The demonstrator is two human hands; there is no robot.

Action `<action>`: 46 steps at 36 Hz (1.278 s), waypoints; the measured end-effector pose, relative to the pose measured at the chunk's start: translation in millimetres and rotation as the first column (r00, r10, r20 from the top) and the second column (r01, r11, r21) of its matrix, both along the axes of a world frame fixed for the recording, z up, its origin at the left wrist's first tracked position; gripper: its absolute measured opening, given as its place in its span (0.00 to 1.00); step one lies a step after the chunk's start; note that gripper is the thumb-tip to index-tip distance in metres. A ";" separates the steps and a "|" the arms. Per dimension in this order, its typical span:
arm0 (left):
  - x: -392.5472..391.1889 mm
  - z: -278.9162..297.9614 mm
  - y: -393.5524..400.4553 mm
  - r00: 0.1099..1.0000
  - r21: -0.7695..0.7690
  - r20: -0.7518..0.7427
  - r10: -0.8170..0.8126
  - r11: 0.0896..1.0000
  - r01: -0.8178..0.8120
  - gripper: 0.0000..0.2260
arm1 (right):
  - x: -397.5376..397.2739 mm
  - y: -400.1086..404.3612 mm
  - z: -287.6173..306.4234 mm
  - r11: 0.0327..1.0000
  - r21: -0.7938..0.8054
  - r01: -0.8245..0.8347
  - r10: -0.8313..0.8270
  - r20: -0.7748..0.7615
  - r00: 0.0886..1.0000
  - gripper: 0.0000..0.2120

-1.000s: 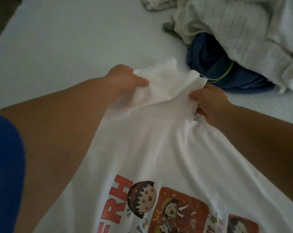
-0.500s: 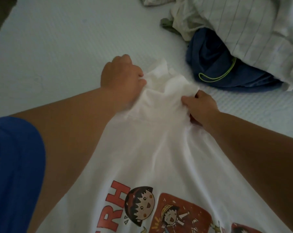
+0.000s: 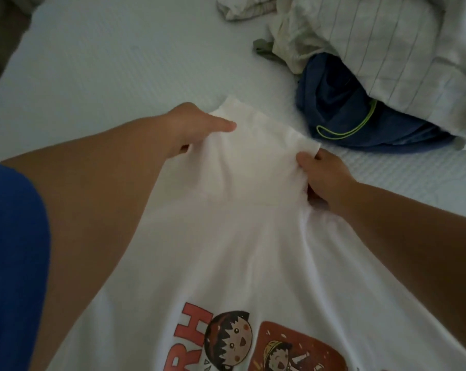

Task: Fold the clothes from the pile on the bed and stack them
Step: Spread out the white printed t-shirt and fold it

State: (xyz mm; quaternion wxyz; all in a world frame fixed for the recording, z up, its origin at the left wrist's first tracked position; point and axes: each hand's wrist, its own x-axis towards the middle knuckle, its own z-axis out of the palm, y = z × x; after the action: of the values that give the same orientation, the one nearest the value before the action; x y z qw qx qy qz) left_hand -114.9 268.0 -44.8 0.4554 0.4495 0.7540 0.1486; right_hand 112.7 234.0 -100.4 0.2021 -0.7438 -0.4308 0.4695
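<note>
A soft white cartoon-print T-shirt (image 3: 242, 236) stretches over the textured white bed (image 3: 106, 76); the left hand (image 3: 191, 124) and right hand (image 3: 325, 178) each pinch its folded far edge. A rumpled clothes pile (image 3: 373, 62) lies beyond.

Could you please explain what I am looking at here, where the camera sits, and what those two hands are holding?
There is no machine here: a person wears a camera on the head, looking down at their own arms. The left hand and right hand each pinch one side of the far end of a white cotton T-shirt with a cartoon print, stretching it between them over the pale bed sheet. Farther right lies the unfolded pile: a dark blue garment with a neon-yellow cord under a pale striped cloth.
</note>
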 end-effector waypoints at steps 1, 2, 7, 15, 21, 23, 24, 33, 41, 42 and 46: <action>-3.9 2.3 -1.5 0.999 -0.044 -0.008 -0.053 0.998 0.053 0.20 | 1.5 2.1 2.5 0.999 0.046 -0.013 0.012 0.033 0.999 0.14; -7.9 4.3 -2.3 0.994 -0.077 -0.009 -0.112 0.991 0.111 0.18 | 3.0 3.8 3.9 0.993 0.102 -0.051 0.041 0.099 0.994 0.15; -29.2 0.2 -17.6 0.943 -0.085 -0.133 -0.305 0.952 0.295 0.14 | 2.7 2.2 -4.5 0.971 0.172 -0.164 0.102 0.321 0.942 0.18; -31.5 -28.8 -25.8 0.788 0.296 -0.613 -0.059 0.907 0.298 0.17 | -3.7 4.7 -13.7 0.977 0.114 -0.182 0.120 0.412 0.903 0.21; -45.4 -30.1 -47.6 0.869 0.333 -0.491 0.060 0.935 0.123 0.21 | -2.1 6.2 -5.8 0.991 0.041 -0.127 0.112 0.263 0.958 0.26; -50.7 -24.4 -58.3 0.913 0.283 -0.408 0.028 0.954 0.098 0.22 | 1.5 4.7 9.2 0.998 -0.053 -0.041 0.041 0.002 0.999 0.29; -52.1 -21.6 -65.1 0.915 0.246 -0.404 -0.001 0.963 0.110 0.22 | 4.2 1.7 18.4 0.995 -0.097 -0.021 0.008 -0.136 0.991 0.28; -51.5 -24.2 -81.5 0.822 0.316 -0.569 0.021 0.929 0.194 0.14 | 34.0 -68.7 27.5 0.759 -0.058 -0.649 0.539 0.617 0.574 0.17; -63.8 -26.7 -93.4 0.734 0.358 -0.649 0.199 0.931 0.064 0.17 | 23.7 -65.0 26.4 0.845 0.005 -0.535 0.386 0.688 0.615 0.14; -63.5 -22.5 -101.4 0.751 0.395 -0.620 0.228 0.918 0.047 0.18 | 21.3 -69.3 29.6 0.828 0.042 -0.559 0.362 0.721 0.591 0.15; -49.0 -5.6 -171.3 0.866 0.499 -0.494 0.075 0.840 0.212 0.15 | -0.3 -112.1 46.6 0.677 0.214 -0.704 0.389 0.708 0.590 0.22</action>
State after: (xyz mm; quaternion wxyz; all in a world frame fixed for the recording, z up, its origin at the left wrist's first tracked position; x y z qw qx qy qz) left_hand -163.9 96.6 -50.4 0.1074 0.6090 0.7554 0.2168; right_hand 112.5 121.8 -53.8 0.0668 -0.6021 -0.7862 0.1222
